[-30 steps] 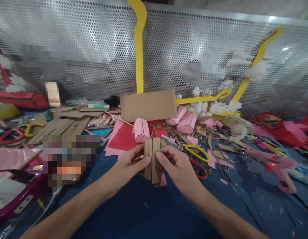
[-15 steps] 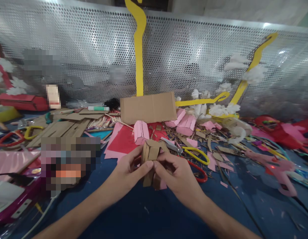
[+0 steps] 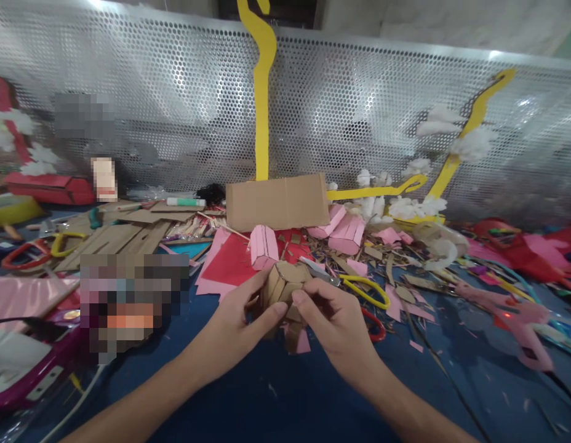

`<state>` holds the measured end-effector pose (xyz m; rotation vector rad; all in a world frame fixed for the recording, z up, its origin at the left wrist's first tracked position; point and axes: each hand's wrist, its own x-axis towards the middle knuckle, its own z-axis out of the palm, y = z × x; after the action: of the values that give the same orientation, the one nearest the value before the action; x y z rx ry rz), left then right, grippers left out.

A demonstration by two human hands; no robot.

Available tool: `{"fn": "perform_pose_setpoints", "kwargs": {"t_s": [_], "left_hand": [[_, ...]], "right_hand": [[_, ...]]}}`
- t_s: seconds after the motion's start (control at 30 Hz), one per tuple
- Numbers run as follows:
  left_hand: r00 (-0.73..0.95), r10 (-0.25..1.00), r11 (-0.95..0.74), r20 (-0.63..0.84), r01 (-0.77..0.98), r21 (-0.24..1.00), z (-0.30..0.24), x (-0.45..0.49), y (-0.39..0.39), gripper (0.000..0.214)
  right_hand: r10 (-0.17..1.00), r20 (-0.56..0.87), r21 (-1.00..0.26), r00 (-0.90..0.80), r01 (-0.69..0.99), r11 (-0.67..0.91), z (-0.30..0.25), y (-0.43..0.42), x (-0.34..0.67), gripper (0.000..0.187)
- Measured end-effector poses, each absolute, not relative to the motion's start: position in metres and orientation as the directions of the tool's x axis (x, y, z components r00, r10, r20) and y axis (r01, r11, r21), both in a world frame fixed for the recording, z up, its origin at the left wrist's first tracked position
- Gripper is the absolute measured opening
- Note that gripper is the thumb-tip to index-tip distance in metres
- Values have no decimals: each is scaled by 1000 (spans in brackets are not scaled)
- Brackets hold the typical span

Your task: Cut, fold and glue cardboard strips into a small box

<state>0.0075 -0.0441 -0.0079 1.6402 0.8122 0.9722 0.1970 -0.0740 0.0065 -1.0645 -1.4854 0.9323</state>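
Both my hands hold a small folded brown cardboard piece [image 3: 284, 288] above the blue table [image 3: 276, 394]. My left hand [image 3: 242, 320] grips its left side, thumb pressed on the front panels. My right hand [image 3: 334, 323] pinches its right side with thumb and fingers. The piece is creased into several panels and curled into a rounded shape, with a pink scrap showing under it. Just beyond it lie a pink folded box [image 3: 263, 245] and red paper [image 3: 230, 261].
A cardboard sheet [image 3: 277, 202] stands behind, before a perforated metal wall with yellow strips [image 3: 262, 92]. Yellow-handled scissors [image 3: 359, 286] and red-handled scissors [image 3: 375, 326] lie right of my hands. Cardboard strips [image 3: 123, 234], pink paper, cotton tufts [image 3: 405, 200] and scraps litter the table.
The cardboard strip, held flat and upright a second ago, has been bent along its creases into a rounded form. My hands have shifted slightly and closed in around it.
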Motion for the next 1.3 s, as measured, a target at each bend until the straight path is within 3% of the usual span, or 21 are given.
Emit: {"fn": "perform_pose_setpoints", "kwargs": {"t_s": [0.57,1.1,1.3], "left_hand": [[453,877,-189,157,24,982,-6,8,-51,65],[448,873,-246,192,66,967,-9,7,-49,64],[483,866,-147,126,5,989,-7,9,-49,68]], "right_hand": [[950,300,-931,-82,192,311,6,-75,197,32],[965,231,-968,-127,72,242,2,-75,197,32],[971,185,-982,-150,15,189,3,-74,195,30]]}}
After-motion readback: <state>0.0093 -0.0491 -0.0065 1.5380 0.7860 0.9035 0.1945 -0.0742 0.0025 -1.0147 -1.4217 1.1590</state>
